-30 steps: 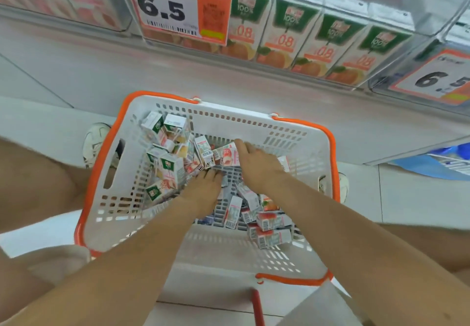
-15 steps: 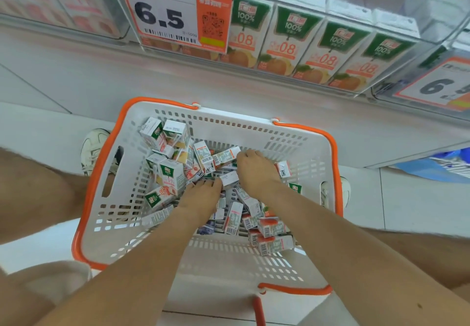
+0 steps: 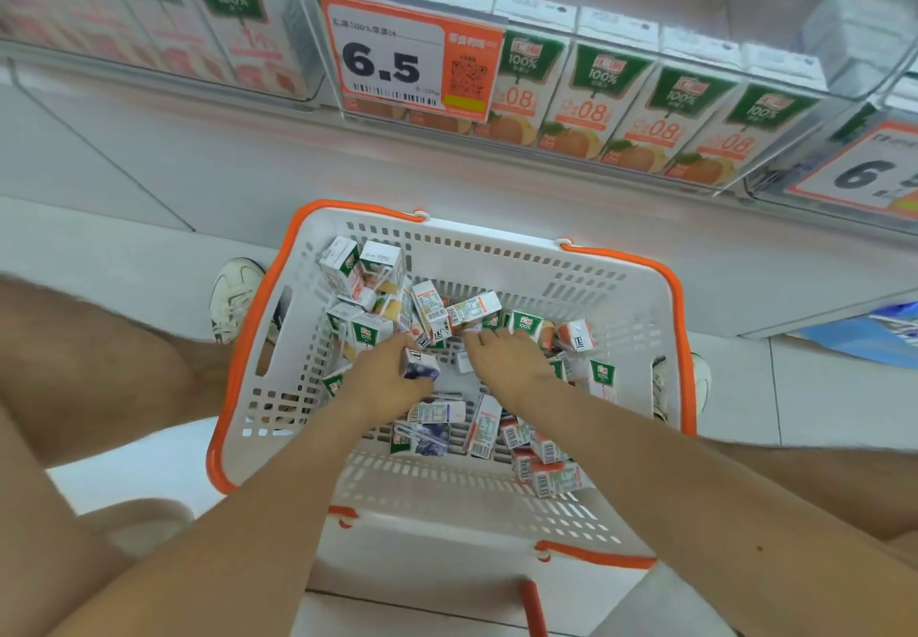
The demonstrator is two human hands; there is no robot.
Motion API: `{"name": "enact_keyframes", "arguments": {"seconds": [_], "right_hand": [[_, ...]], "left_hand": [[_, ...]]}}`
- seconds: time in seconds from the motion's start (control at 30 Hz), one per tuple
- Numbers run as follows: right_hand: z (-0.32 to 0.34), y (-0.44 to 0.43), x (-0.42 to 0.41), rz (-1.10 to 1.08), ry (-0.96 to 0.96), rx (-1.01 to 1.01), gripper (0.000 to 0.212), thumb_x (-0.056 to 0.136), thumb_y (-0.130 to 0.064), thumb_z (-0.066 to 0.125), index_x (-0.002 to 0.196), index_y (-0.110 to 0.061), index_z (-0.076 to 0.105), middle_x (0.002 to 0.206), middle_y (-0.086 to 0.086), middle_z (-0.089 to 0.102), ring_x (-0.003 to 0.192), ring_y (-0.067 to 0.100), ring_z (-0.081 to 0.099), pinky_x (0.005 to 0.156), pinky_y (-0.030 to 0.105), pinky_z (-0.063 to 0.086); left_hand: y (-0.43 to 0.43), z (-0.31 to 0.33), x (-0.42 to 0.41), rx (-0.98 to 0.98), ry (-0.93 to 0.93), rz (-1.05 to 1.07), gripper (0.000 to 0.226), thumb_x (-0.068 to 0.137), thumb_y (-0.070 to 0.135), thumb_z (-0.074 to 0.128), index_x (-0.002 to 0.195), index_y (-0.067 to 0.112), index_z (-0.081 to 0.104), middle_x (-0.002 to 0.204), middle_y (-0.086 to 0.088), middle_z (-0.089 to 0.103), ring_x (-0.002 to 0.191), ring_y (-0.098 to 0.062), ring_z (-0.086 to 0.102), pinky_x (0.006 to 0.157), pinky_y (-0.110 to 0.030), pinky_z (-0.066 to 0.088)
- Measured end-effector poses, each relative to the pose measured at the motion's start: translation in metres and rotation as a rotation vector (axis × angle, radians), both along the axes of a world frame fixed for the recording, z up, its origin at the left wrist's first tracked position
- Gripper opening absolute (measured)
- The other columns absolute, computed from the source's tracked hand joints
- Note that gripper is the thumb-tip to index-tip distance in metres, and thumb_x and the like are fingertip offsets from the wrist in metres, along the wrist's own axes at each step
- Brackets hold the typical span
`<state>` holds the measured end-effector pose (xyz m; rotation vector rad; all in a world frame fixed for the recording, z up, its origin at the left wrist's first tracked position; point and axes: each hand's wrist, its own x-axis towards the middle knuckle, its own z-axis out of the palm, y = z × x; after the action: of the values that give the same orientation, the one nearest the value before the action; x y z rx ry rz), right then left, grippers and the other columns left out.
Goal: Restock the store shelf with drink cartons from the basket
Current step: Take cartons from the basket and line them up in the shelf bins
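A white basket with an orange rim (image 3: 247, 338) stands on the floor between my knees, holding several small drink cartons (image 3: 429, 313), green-white and red-white ones. My left hand (image 3: 382, 378) is down in the basket, its fingers closed around a small purple-and-white carton (image 3: 421, 367). My right hand (image 3: 511, 358) lies palm down on the pile beside it, fingertips against the cartons at the back; what is under the palm is hidden. Above, the shelf holds a row of upright green-and-orange juice cartons (image 3: 591, 100).
An orange price tag reading 6.5 (image 3: 392, 65) hangs on the shelf front, and a second one (image 3: 864, 174) is at the right edge. My shoes (image 3: 233, 299) flank the basket. A blue object (image 3: 884, 338) lies on the floor at right.
My left hand has closed on a purple carton in the middle of the basket. My right hand has shifted slightly to the right over the pile, and the view has tilted up towards the shelf.
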<state>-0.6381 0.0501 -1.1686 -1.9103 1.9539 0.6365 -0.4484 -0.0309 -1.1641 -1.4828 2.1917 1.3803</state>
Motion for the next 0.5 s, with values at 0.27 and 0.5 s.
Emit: {"name": "enact_keyframes", "arguments": {"seconds": [0.27,0.5], "right_hand": [[0.028,-0.017,-0.010,-0.267,-0.444,-0.039,0.043,0.104,-0.024,0.059,0.145,-0.011,0.051,0.135,0.016,0.062,0.124,0.035,0.060,0.096,0.042,0.052],[0.094,-0.010,-0.019,-0.500,-0.622,-0.303,0.030,0.111,-0.029,0.044,0.133,-0.018,0.062,0.107,0.011,0.054,0.083,0.021,0.058,0.080,0.030,0.042]], "left_hand": [[-0.021,0.027,-0.004,0.243,0.224,0.192,0.032,0.092,0.021,0.078,0.116,0.029,0.058,0.090,-0.007,0.058,0.073,-0.020,0.059,0.062,-0.028,0.048],[-0.025,0.078,-0.009,0.183,0.196,0.193,0.041,0.089,0.040,0.076,0.123,0.023,0.061,0.114,-0.003,0.064,0.095,-0.019,0.064,0.075,-0.032,0.048]]}}
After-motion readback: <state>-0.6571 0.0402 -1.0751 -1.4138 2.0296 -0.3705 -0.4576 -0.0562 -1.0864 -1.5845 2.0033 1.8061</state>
